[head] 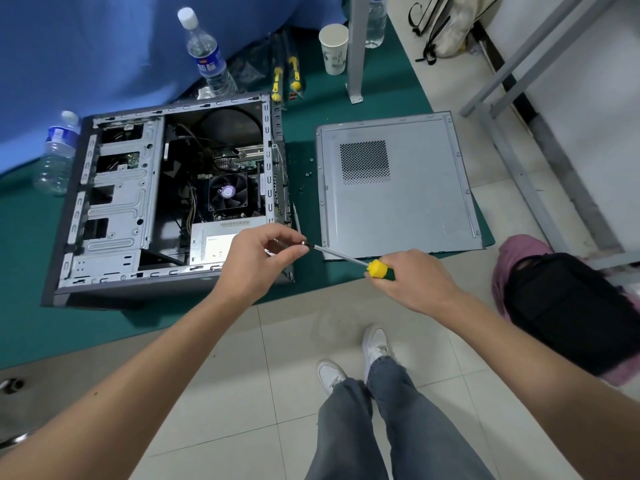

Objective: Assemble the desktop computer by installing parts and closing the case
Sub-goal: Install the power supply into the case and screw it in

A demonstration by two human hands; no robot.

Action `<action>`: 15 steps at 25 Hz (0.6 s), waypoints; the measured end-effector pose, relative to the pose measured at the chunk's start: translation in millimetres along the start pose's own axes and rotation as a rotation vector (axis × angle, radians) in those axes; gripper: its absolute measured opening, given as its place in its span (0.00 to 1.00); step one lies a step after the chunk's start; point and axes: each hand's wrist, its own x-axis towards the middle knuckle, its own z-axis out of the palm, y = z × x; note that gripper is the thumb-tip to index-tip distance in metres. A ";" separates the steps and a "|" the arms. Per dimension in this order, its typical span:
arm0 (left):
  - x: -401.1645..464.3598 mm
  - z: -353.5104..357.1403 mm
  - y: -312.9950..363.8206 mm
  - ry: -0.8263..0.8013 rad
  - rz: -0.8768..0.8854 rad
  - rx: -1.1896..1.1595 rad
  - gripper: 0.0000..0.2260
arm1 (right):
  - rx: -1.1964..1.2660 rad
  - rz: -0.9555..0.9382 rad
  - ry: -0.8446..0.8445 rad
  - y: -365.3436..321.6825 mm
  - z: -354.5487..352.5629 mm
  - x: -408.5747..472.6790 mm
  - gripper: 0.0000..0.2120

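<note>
The open computer case (114,202) lies on its side on a green mat, showing the CPU fan (228,194) and the power supply (211,242). The grey side panel (415,216) lies flat to the right of it. My right hand (412,282) grips the yellow-green handle of a screwdriver (346,256). Its shaft points left toward the case's rear edge. My left hand (259,254) pinches a small screw (303,242) at the screwdriver's tip, just over the case's near right corner.
Two water bottles (207,57) (57,154) stand behind and left of the case. A paper cup (334,48) and two more yellow-handled tools (285,77) lie behind. Small screws (308,174) are scattered between case and panel. A black-and-pink bag (571,306) sits right.
</note>
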 end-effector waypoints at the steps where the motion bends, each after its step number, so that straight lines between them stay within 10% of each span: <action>1: 0.0 0.6 1.1 0.000 0.017 0.040 0.03 | -0.020 -0.001 -0.004 2.0 -1.0 0.5 0.19; 8: 11.1 -4.1 11.9 -0.153 0.264 0.584 0.04 | -0.261 -0.092 0.075 13.0 -7.8 5.5 0.10; 15: 38.6 -9.3 25.0 -0.240 0.249 0.772 0.06 | 0.531 -0.047 -0.118 30.6 -23.8 9.9 0.14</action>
